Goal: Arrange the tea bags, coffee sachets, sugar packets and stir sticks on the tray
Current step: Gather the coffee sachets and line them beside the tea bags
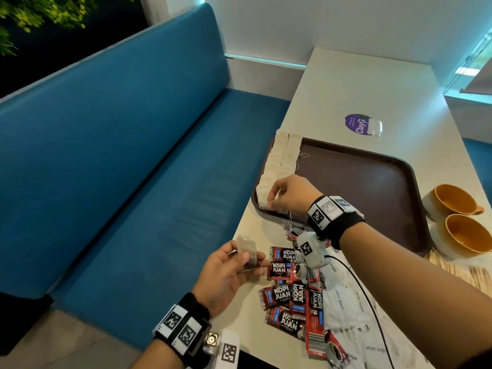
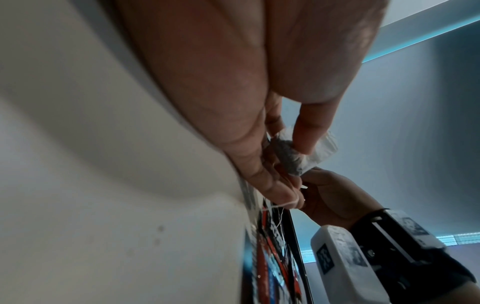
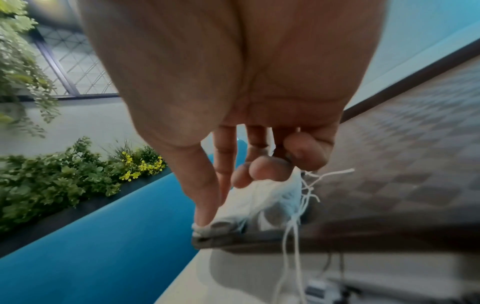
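A brown tray [image 1: 372,182] lies on the white table, with two rows of tea bags [image 1: 283,155] along its left edge. At the tray's near left corner my right hand [image 1: 271,202] pinches the nearest tea bag [image 3: 259,197] of the rows, thumb and forefinger down on it above the tray rim [image 3: 259,240]; its strings hang over the rim. My left hand [image 1: 247,259] holds another tea bag [image 1: 247,253] at the table's left edge, thumb pressing it [image 2: 293,156] against the fingers. Red-and-black coffee sachets [image 1: 292,294], white sugar packets [image 1: 346,302] and wooden stir sticks [image 1: 458,270] lie in front of the tray.
Two orange cups [image 1: 452,201] stand right of the tray. One more tea bag [image 1: 375,127] lies on a purple sticker beyond it. A blue bench [image 1: 133,155] runs along the table's left side. A black cable [image 1: 367,296] crosses the sugar packets.
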